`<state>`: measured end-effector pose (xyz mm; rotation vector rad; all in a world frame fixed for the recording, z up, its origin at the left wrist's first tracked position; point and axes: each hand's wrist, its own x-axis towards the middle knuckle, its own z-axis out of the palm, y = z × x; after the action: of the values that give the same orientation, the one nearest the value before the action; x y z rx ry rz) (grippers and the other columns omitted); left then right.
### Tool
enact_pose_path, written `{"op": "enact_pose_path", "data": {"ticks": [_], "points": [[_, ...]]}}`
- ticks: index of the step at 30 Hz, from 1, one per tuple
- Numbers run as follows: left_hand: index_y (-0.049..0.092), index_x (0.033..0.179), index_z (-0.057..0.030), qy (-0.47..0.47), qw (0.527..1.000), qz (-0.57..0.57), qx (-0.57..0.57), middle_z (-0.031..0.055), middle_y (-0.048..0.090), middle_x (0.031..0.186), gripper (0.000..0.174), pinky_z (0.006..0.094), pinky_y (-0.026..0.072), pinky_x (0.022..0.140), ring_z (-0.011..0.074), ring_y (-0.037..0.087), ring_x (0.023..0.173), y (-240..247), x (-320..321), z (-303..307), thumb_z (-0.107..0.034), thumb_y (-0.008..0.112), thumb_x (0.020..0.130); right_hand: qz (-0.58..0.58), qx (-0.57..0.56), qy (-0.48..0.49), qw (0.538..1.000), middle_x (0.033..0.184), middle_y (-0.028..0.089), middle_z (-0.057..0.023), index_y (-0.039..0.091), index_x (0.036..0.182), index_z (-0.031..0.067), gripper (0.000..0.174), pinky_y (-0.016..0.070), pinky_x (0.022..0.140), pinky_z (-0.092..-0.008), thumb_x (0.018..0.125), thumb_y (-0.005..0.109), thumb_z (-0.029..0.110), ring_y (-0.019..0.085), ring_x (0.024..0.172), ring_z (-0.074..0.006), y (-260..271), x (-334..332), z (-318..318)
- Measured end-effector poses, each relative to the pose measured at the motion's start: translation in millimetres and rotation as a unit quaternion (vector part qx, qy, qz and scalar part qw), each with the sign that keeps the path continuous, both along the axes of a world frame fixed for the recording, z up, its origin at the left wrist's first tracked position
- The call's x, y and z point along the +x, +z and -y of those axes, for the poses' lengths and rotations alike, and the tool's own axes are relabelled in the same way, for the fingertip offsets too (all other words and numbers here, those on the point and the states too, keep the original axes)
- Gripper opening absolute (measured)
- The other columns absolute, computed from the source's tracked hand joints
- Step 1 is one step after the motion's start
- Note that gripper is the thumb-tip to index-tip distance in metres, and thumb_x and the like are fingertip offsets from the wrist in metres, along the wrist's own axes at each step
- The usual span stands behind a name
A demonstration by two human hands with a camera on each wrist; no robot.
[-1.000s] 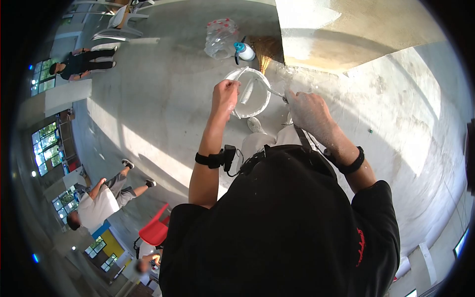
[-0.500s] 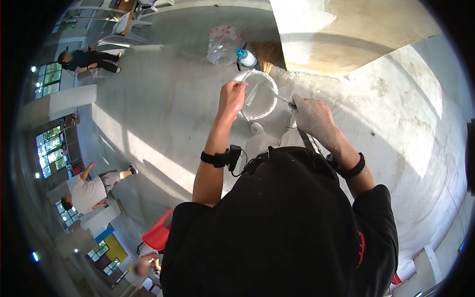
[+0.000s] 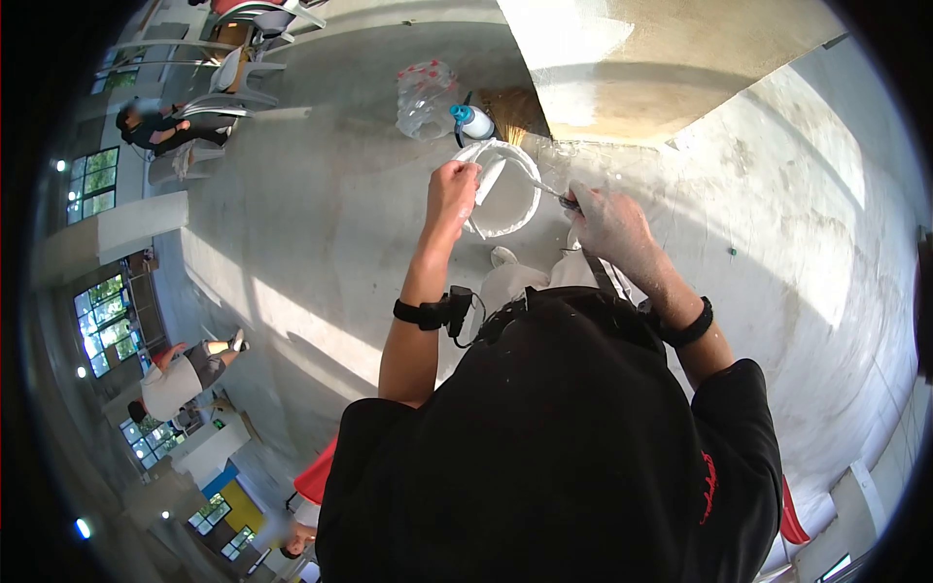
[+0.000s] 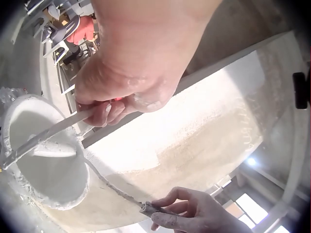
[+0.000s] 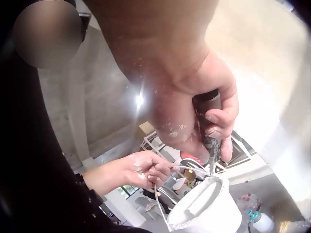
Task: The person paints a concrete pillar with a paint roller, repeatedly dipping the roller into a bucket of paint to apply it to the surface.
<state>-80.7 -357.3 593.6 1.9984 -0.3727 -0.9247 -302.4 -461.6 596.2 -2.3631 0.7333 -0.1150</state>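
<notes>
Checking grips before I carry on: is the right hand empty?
No, the right wrist view shows the right hand with its fingers curled round a dark handle.

Left hand has the handle of a white bucket, right hand grips a tool at its rim. Blue-topped spray bottle sits between a plastic bag and straw broom, lol.

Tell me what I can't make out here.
- Base of the bucket: right wrist view, cut off by the bottom edge.
- Part of the dark handle: right wrist view, covered by the right hand.
- Any label on the spray bottle: head view, too small.
- Face of the seated person: head view, blurred.
</notes>
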Motion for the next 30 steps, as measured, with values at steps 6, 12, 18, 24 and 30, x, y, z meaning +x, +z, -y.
{"op": "enact_pose_path", "data": {"ticks": [6, 12, 18, 24, 30], "points": [[0.059, 0.09, 0.0016, -0.004, 1.0, -0.018, -0.017, -0.0022, 0.045, 0.061, 0.016, 0.0235, 0.0308, 0.044, 0.0054, 0.037, 0.047, 8, 0, 3, -0.013, 0.054, 0.088, 0.033, 0.027, -0.019, 0.999, 0.081, 0.064, -0.0155, 0.055, 0.091, 0.0036, 0.016, 0.0481, 0.066, -0.0449, 0.082, 0.06, 0.016, 0.062, 0.075, -0.0357, 18, -19, 8], [0.058, 0.086, 0.0005, 0.028, 0.999, -0.014, -0.026, -0.0021, 0.046, 0.06, 0.014, 0.023, 0.0305, 0.042, 0.0056, 0.037, 0.045, -2, 2, 8, -0.013, 0.056, 0.086, 0.053, 0.039, -0.048, 0.997, 0.084, 0.066, -0.0144, 0.056, 0.091, 0.0037, 0.017, 0.0488, 0.065, -0.043, 0.082, 0.062, 0.017, 0.063, 0.076, -0.0347, 9, -44, 10], [0.059, 0.085, 0.0017, 0.024, 0.998, -0.042, -0.037, 0.003, 0.052, 0.067, 0.02, 0.0253, 0.0398, 0.045, 0.0087, 0.044, 0.05, -11, 9, 6, -0.018, 0.057, 0.085, 0.027, 0.04, -0.085, 0.995, 0.084, 0.066, -0.015, 0.056, 0.092, 0.003, 0.018, 0.0501, 0.067, -0.0409, 0.083, 0.062, 0.018, 0.064, 0.077, -0.0335, 5, -64, 16], [0.058, 0.085, 0.0014, 0.039, 0.998, -0.037, -0.036, 0.0019, 0.051, 0.065, 0.017, 0.0246, 0.0383, 0.045, 0.0075, 0.042, 0.049, 4, 3, 2, -0.016, 0.057, 0.085, 0.023, 0.015, -0.126, 0.992, 0.082, 0.066, -0.0154, 0.056, 0.093, 0.0045, 0.017, 0.0507, 0.068, -0.0423, 0.084, 0.06, 0.019, 0.064, 0.079, -0.0347, 9, -73, 25], [0.054, 0.078, -0.0027, 0.075, 0.992, -0.052, -0.081, -0.0035, 0.04, 0.058, 0.011, 0.023, 0.0274, 0.04, 0.005, 0.032, 0.043, 7, 8, -5, -0.011, 0.06, 0.083, 0.063, 0.033, -0.224, 0.972, 0.078, 0.065, -0.017, 0.055, 0.097, 0.0041, 0.02, 0.0497, 0.066, -0.0409, 0.085, 0.06, 0.019, 0.065, 0.074, -0.0335, -6, -77, 41]]}}
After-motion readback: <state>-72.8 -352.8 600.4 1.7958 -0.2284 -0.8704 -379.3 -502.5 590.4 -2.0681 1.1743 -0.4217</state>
